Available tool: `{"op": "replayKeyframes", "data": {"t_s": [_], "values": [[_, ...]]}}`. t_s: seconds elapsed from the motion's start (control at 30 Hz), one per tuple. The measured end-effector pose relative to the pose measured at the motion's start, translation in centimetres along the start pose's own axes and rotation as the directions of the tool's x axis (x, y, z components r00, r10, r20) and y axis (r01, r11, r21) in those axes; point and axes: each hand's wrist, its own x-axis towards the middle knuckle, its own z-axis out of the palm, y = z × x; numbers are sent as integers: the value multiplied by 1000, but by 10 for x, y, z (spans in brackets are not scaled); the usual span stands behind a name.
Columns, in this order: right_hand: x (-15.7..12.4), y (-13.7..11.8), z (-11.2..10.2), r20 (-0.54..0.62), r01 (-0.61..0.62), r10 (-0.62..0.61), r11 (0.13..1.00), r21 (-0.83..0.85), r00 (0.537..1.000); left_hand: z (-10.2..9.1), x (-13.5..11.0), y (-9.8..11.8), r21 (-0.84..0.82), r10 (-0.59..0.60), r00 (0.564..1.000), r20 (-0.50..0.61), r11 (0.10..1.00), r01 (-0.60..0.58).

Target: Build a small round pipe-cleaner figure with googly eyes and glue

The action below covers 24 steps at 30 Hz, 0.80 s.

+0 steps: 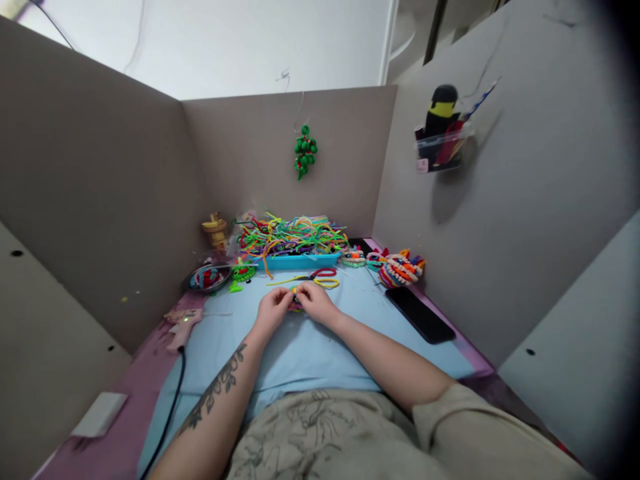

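Note:
Both my hands meet over the middle of the blue cloth and pinch a small multicoloured pipe-cleaner craft [296, 307]. My left hand [274, 308] grips its left side with thumb and fingers closed. From the right, my right hand [316, 301] closes on its upper edge. Fingers cover most of the piece, so its shape is hard to make out. Just beyond my hands lie scissors [326, 283] with red and yellow handles. A yellow pipe cleaner [280, 283] lies beside them.
Behind is a blue tray [300, 261] heaped with pipe cleaners. A pink glue gun [184, 329] with a black cord and a bowl [207, 279] stand left. A phone [419, 315] and woven pieces [401, 269] lie right. Grey partitions [280, 153] enclose the table.

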Motion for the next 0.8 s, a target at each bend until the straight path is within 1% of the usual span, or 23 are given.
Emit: {"op": "replayKeyframes", "data": {"t_s": [0.03, 0.1, 0.13, 0.2, 0.3, 0.4, 0.47, 0.53, 0.7, 0.8], "values": [[0, -1, -1, -2, 11, -11, 1000, -17, 1000, -1, 0, 0, 132, 85, 996, -11, 988, -83], [0, -2, -3, -4, 31, -32, 998, -48, 999, -3, -1, 0, 348, 235, 972, -5, 912, -219], [0, -3, -3, -5, 39, -39, 997, -59, 999, -4, -2, 0, 418, 290, 957, 6, 868, -266], [-1, -3, -4, -9, 44, -45, 997, -61, 999, -5, -2, 0, 500, 355, 934, 35, 803, -324], [-2, -1, -3, -10, 11, -11, 1000, 3, 1000, -6, -1, 0, 529, 366, 929, 62, 777, -341], [-2, 0, -2, 2, -48, 49, 993, 112, 999, -6, 0, -1, 525, 349, 936, 47, 788, -321], [-2, -1, -3, 10, -70, 69, 986, 151, 998, -6, 1, -1, 524, 341, 939, 47, 792, -314], [-1, -2, -5, -2, -65, 66, 988, 141, 998, -7, 1, -1, 524, 333, 941, 57, 793, -312], [-1, -6, -11, -92, 7, -2, 998, 57, 996, -7, 1, 1, 490, 302, 950, 78, 818, -300], [-1, -5, -10, -77, -6, 12, 997, 77, 997, -7, 1, 2, 483, 302, 951, 66, 824, -295]]}}
